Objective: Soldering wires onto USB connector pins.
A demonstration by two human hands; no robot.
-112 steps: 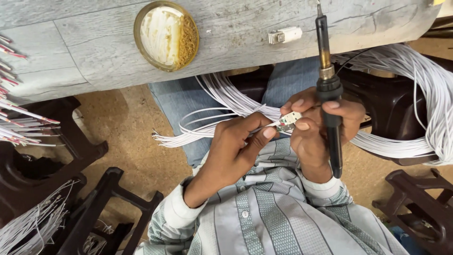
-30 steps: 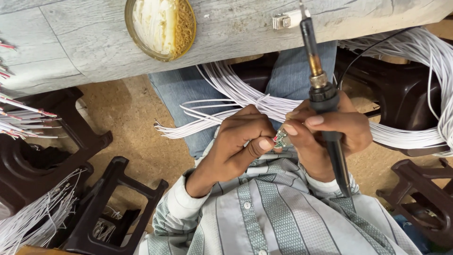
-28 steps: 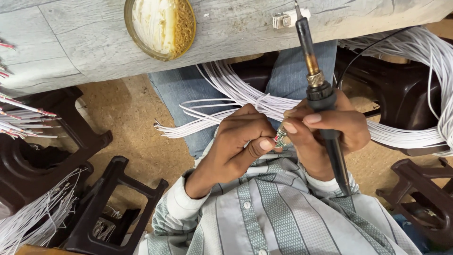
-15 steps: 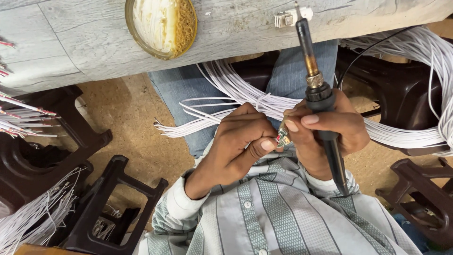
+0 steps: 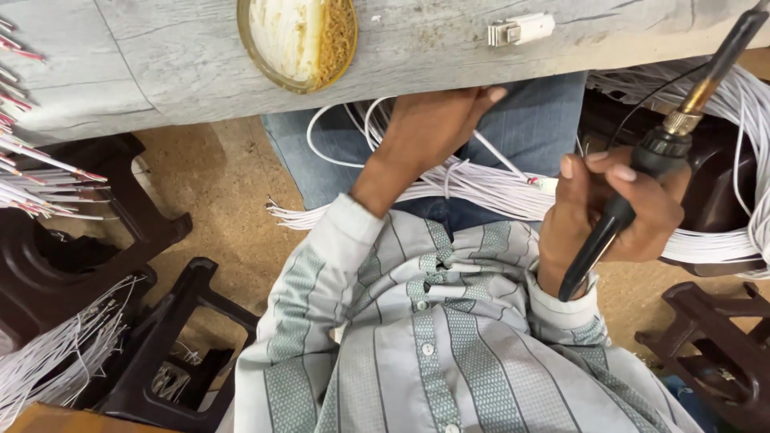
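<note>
- starting big: grey worktop [image 5: 160, 64] across the far side, beyond the fingertips of both hands. anything on it?
- only a round tin [image 5: 297, 40] of yellowish paste and a small white connector [image 5: 521, 30], both past the left fingertips. probably set there for a short reach up from the lap.
- and below that edge?
- bundle of white wires [image 5: 497, 180] draped over the lap, running under both sets of fingers. likely laid there for easy picking.
- left hand?
- left hand [image 5: 433, 128] palm down on the bundle, fingers curled in among the strands. can't tell whether pinching one or merely resting there.
- right hand?
- right hand [image 5: 618, 212] wrapped tight round the black handle of a soldering iron [image 5: 666, 144], forefinger and thumb uppermost. tip angled up and away from fingers and wires, seemingly held clear to avoid scorching anything.
- smallest?
- tiny white piece [image 5: 547, 184] at a wire end, just beside the right fingertips. touching or apart, hard to say.
</note>
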